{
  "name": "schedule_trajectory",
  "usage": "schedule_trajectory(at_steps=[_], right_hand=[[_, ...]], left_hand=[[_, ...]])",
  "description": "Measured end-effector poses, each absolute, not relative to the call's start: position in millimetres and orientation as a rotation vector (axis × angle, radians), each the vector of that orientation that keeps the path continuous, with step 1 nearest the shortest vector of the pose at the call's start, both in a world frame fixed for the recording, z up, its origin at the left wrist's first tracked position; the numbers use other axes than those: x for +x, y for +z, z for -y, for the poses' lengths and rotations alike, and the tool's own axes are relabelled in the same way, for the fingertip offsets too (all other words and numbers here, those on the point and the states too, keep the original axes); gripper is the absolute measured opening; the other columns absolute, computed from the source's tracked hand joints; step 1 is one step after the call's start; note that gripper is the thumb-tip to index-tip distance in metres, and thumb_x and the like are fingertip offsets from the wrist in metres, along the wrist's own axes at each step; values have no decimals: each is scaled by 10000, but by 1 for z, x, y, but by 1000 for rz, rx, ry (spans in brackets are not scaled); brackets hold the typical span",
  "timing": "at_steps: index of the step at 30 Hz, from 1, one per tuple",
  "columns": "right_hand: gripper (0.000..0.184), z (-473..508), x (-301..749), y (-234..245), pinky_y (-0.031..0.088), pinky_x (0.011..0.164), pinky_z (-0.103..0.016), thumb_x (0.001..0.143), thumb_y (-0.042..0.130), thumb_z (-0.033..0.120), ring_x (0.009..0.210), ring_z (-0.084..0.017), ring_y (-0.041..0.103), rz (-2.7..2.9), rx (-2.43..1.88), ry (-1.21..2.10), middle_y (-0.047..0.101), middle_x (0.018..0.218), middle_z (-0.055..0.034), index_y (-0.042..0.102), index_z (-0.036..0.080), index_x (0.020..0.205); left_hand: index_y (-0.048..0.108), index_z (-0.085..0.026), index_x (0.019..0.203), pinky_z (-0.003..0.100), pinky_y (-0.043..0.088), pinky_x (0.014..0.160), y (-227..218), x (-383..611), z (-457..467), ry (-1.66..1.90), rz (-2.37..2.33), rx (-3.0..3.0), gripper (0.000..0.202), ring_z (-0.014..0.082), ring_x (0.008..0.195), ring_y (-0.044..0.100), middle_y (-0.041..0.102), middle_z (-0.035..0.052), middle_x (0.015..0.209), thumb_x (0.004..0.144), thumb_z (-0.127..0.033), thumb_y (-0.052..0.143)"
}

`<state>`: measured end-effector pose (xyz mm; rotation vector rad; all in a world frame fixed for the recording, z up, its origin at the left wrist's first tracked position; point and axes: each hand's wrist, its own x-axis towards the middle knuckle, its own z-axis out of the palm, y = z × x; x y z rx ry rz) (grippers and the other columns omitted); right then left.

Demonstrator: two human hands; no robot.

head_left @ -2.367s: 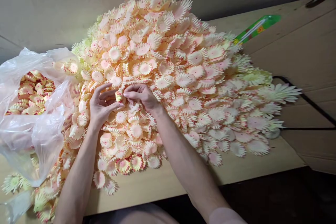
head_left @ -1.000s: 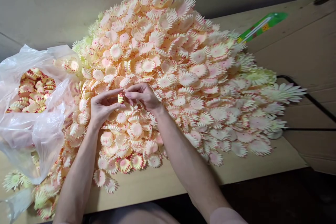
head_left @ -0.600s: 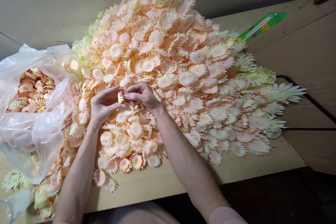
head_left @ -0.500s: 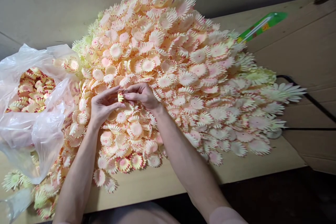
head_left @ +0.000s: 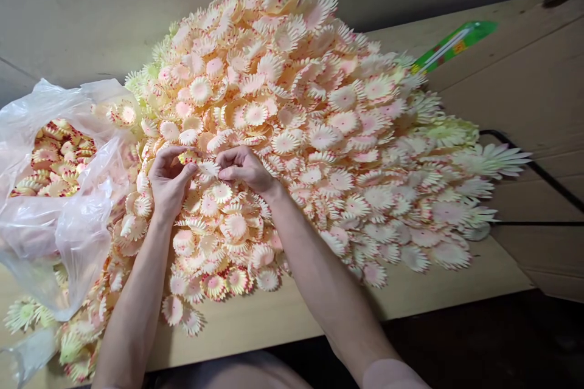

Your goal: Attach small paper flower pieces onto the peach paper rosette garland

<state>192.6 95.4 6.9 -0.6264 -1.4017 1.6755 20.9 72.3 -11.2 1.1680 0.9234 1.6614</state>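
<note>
A small yellow petal piece (head_left: 186,159) sat in the left hand (head_left: 168,179), between curled thumb and fingers; a second earlier it had been between both hands, which had since parted. The right hand (head_left: 249,169) had thumb and forefinger pressed together beside a white petal disc (head_left: 208,168); whether they gripped it, I could not tell. A petal heap (head_left: 322,137) covered the pale desk (head_left: 410,299), with cardboard (head_left: 524,97) rightward and a grey wall (head_left: 114,6) behind.

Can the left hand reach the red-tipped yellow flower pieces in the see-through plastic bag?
Probably yes: the left hand is near the see-through plastic bag, which gapes open over the red-tipped yellow flower pieces, though loose folds might snag.
</note>
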Motion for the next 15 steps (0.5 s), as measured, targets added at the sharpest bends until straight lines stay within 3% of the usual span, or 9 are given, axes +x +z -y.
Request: schedule_trajectory(at_steps=[2,6,11,15], right_hand=[[137,-95,195,6,300,422,-176,605,670,203,422,-40,377,1378,-606,1704,473,455,70,568,141,538],[87,-95,198,4,308,401,-186,589,674,207,407,-55,421,1283,-578,1753,538,459,47,624,139,567],[297,-94,196,9,277,378,-195,721,673,317,361,-45,425,1256,-700,1673,527,428,32,588,142,496],[200,-96,191,10,257,372,-189,666,746,285,358,-29,373,1196,-771,1620,501,422,63,632,139,591]], left_hand=[[667,-240,946,148,518,613,-11,22,-73,1645,-983,1167,317,76,750,651,687,16,996,683,-301,832],[644,-267,1018,168,532,726,-13,18,-76,1723,-1016,1174,305,82,829,664,674,-2,1015,755,-356,770],[666,-239,1032,244,558,831,-10,15,-73,1613,-1000,1291,515,159,989,677,701,35,1061,577,-325,889],[701,-215,959,310,577,859,-6,18,-68,1505,-901,1319,455,176,951,702,728,44,1018,556,-289,898]])
